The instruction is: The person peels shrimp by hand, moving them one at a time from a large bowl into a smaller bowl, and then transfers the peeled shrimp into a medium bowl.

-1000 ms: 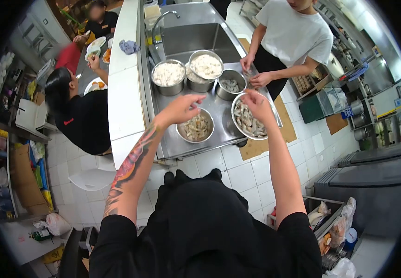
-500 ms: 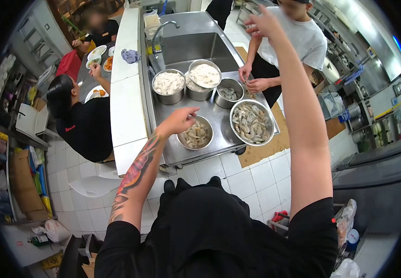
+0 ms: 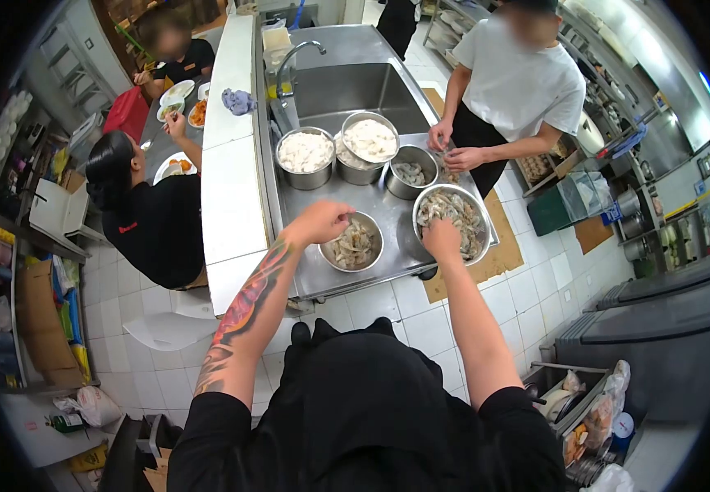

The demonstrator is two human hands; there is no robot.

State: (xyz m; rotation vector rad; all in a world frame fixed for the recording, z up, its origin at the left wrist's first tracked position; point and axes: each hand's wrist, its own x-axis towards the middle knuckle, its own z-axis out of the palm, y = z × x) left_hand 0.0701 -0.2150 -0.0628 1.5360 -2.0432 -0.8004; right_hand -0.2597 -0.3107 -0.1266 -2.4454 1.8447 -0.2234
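My left hand (image 3: 322,222) hovers at the upper left rim of a small steel bowl (image 3: 377,256) that holds grey, raw shrimp (image 3: 352,246). Its fingers are curled together; anything pinched between them is too small to make out. Inside a larger steel bowl (image 3: 486,246) on the right, my right hand (image 3: 443,241) reaches down into a heap of unpeeled shrimp (image 3: 463,215). Its fingertips are bunched on a shrimp and partly hidden. Behind the bowls stands a steel pot (image 3: 410,190) with some greyish shrimp in it.
Steel pots of pale, peeled-looking food (image 3: 305,152) stand by the sink (image 3: 355,86). Across the steel counter (image 3: 289,215), a co-worker in a white shirt (image 3: 515,82) handles shrimp. People sit eating beyond the white tiled ledge (image 3: 228,197), where a purple cloth (image 3: 238,102) lies.
My right hand has come down from high in front of the co-worker into the large shrimp bowl. My left hand's extended index finger has curled in, beside the small bowl.
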